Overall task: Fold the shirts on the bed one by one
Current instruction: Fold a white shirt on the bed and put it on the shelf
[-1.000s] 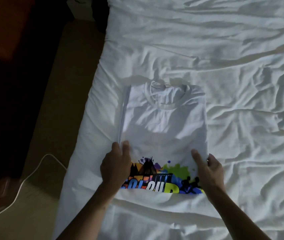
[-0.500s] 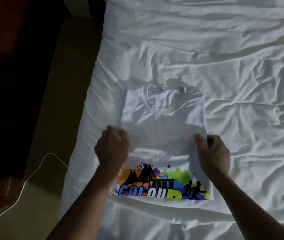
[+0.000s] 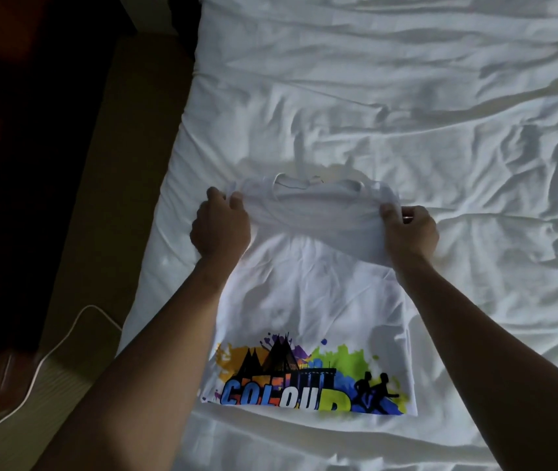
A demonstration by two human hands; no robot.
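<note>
Left hand [image 3: 219,227] and right hand [image 3: 410,231] each pinch a side edge of the shirt [image 3: 308,300], bunching its collar end up off the bed [image 3: 406,96]. The printed hem lies flat near the bed's left edge; a white cable [image 3: 63,341] trails on the floor.

Matt white cloth shirt [image 3: 311,300] with bright print lies on a wrinkled cloth sheet [image 3: 406,96].

Bed [image 3: 406,96] has a rumpled white sheet, with a white printed shirt [image 3: 311,311] lying near its left edge.
</note>
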